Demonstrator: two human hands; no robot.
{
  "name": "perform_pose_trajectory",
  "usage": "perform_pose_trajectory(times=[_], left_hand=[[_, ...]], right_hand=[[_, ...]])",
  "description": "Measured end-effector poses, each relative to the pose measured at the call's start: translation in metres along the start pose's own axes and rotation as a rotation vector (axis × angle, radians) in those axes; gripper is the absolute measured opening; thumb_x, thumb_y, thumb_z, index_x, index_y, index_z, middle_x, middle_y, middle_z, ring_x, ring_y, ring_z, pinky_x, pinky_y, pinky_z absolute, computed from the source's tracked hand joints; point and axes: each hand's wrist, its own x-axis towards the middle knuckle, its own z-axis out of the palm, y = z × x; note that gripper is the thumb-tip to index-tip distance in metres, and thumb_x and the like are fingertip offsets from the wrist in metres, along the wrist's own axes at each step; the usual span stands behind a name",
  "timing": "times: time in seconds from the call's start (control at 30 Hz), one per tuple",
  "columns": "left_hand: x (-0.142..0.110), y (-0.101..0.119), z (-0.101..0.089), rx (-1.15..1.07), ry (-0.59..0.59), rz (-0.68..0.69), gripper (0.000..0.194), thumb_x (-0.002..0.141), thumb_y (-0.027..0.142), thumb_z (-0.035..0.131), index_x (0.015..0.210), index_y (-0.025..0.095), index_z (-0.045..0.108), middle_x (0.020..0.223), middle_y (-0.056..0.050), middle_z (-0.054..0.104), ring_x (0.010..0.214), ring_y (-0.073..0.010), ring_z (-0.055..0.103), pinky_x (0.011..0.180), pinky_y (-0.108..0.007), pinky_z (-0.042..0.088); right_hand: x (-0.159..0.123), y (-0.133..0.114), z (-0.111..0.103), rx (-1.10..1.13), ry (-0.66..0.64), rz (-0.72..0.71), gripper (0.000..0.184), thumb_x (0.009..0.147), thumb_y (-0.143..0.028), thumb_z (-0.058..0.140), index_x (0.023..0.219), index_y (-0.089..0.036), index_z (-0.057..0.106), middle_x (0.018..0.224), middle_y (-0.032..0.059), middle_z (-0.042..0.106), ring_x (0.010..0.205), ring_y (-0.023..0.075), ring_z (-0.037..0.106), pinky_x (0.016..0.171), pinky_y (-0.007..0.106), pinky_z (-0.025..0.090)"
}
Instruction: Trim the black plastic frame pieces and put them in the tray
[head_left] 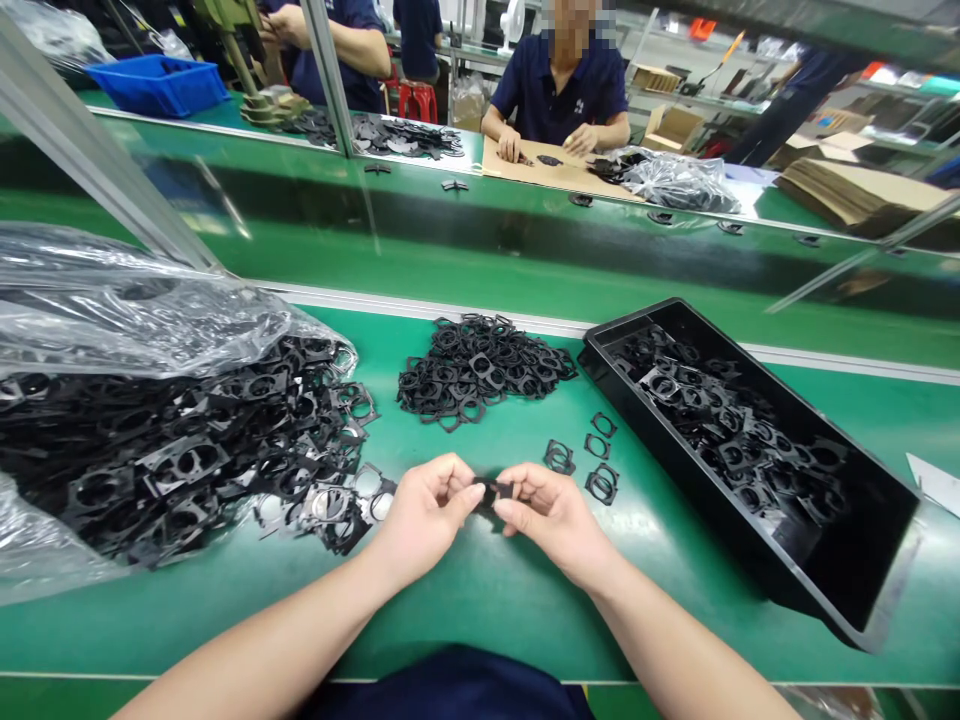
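My left hand (pixel 424 510) and my right hand (pixel 551 515) meet above the green bench top (pixel 480 615), pinching a small black frame part (pixel 493 492) between their fingertips. My fingers hide most of that part. Just beyond my right hand lie several loose black frames (pixel 596 460). A loose pile of the same frames (pixel 480 365) lies straight ahead. A larger heap (pixel 187 465) spills from a clear plastic bag (pixel 127 320) beside my left hand. To the right, a black rectangular tray (pixel 862 560) holds more frames.
A glass partition on aluminium posts (pixel 328 70) crosses the far side of the bench. Beyond it, a co-worker's hands (pixel 544 140) rest on a cardboard sheet (pixel 540 170) with black parts. Other workers, a blue crate (pixel 156 85) and stacked cardboard stand farther back.
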Motion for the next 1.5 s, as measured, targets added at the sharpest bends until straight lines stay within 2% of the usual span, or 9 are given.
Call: perform_pose_trajectory(times=[0.43, 0.57, 0.73, 0.83, 0.93, 1.1, 1.2, 1.37, 1.5], left_hand=[[-0.001, 0.003, -0.001, -0.081, -0.118, -0.022, 0.011, 0.074, 0.024, 0.064, 0.073, 0.014, 0.057, 0.054, 0.005, 0.051, 0.049, -0.0083, 0.047, 0.052, -0.021, 0.039], [-0.001, 0.0, -0.002, -0.033, -0.1, -0.009, 0.021, 0.075, 0.022, 0.064, 0.093, 0.016, 0.057, 0.058, 0.006, 0.052, 0.051, -0.0096, 0.049, 0.053, -0.021, 0.04], [-0.003, -0.006, 0.0, 0.022, -0.111, 0.01, 0.023, 0.08, 0.025, 0.06, 0.101, 0.017, 0.056, 0.07, 0.001, 0.058, 0.063, -0.0128, 0.055, 0.061, -0.025, 0.045], [-0.005, -0.008, 0.001, 0.101, -0.137, 0.02, 0.018, 0.081, 0.024, 0.058, 0.097, 0.016, 0.059, 0.073, -0.001, 0.06, 0.065, -0.0135, 0.056, 0.062, -0.025, 0.046], [-0.004, -0.008, 0.0, 0.241, -0.117, 0.082, 0.015, 0.081, 0.024, 0.057, 0.093, 0.016, 0.062, 0.075, -0.003, 0.063, 0.067, -0.0144, 0.058, 0.064, -0.025, 0.047], [-0.004, -0.011, -0.003, 0.514, -0.098, 0.217, 0.013, 0.081, 0.019, 0.056, 0.092, 0.018, 0.064, 0.079, -0.003, 0.066, 0.069, -0.0149, 0.061, 0.065, -0.025, 0.048], [-0.006, -0.012, -0.002, 0.68, -0.135, 0.304, 0.012, 0.083, 0.018, 0.056, 0.091, 0.018, 0.064, 0.081, -0.003, 0.066, 0.07, -0.0153, 0.061, 0.066, -0.026, 0.047], [-0.018, 0.01, -0.006, 1.022, -0.248, 0.336, 0.013, 0.083, 0.025, 0.058, 0.093, 0.019, 0.063, 0.084, -0.003, 0.065, 0.077, -0.0202, 0.062, 0.068, -0.03, 0.05], [-0.033, 0.04, -0.027, 1.356, -0.16, 0.21, 0.019, 0.077, 0.029, 0.066, 0.091, 0.018, 0.061, 0.091, -0.006, 0.063, 0.088, -0.0282, 0.06, 0.069, -0.039, 0.051]], right_hand=[[-0.003, -0.004, 0.0, -0.079, 0.036, -0.025, 0.028, 0.069, -0.04, 0.075, 0.075, -0.017, 0.06, 0.055, -0.0051, 0.046, 0.049, 0.0079, 0.035, 0.047, 0.021, 0.028], [-0.003, -0.007, -0.006, -0.122, 0.063, -0.049, 0.023, 0.07, -0.035, 0.075, 0.076, -0.016, 0.064, 0.053, -0.0052, 0.045, 0.048, 0.0077, 0.036, 0.046, 0.021, 0.028], [-0.002, -0.031, -0.039, 0.247, 0.583, -0.402, 0.025, 0.071, -0.031, 0.077, 0.09, -0.022, 0.065, 0.073, -0.001, 0.06, 0.062, 0.0097, 0.052, 0.052, 0.02, 0.039], [0.0, -0.041, -0.053, 0.426, 0.642, -0.334, 0.037, 0.076, -0.046, 0.068, 0.101, -0.02, 0.063, 0.089, 0.0054, 0.064, 0.065, 0.011, 0.055, 0.048, 0.02, 0.04], [0.002, -0.037, -0.055, 0.131, 0.545, -0.201, 0.04, 0.072, -0.046, 0.07, 0.097, -0.015, 0.065, 0.077, 0.0063, 0.064, 0.055, 0.012, 0.051, 0.046, 0.024, 0.041], [0.002, -0.023, -0.057, -0.896, 0.504, -0.168, 0.025, 0.072, -0.04, 0.068, 0.084, -0.019, 0.067, 0.069, 0.003, 0.061, 0.063, 0.018, 0.056, 0.059, 0.03, 0.043], [0.003, -0.02, -0.062, -1.222, 0.396, -0.063, 0.017, 0.073, -0.037, 0.066, 0.075, -0.021, 0.062, 0.072, 0.0017, 0.063, 0.063, 0.0182, 0.057, 0.055, 0.028, 0.039], [0.007, -0.015, -0.067, -1.245, 0.405, -0.138, 0.02, 0.078, -0.039, 0.061, 0.07, -0.021, 0.057, 0.065, 0.0003, 0.06, 0.056, 0.0164, 0.054, 0.051, 0.026, 0.037], [0.007, -0.013, -0.063, -0.969, 0.466, -0.275, 0.025, 0.08, -0.045, 0.06, 0.074, -0.02, 0.06, 0.058, -0.0005, 0.055, 0.051, 0.0142, 0.05, 0.052, 0.026, 0.04]])
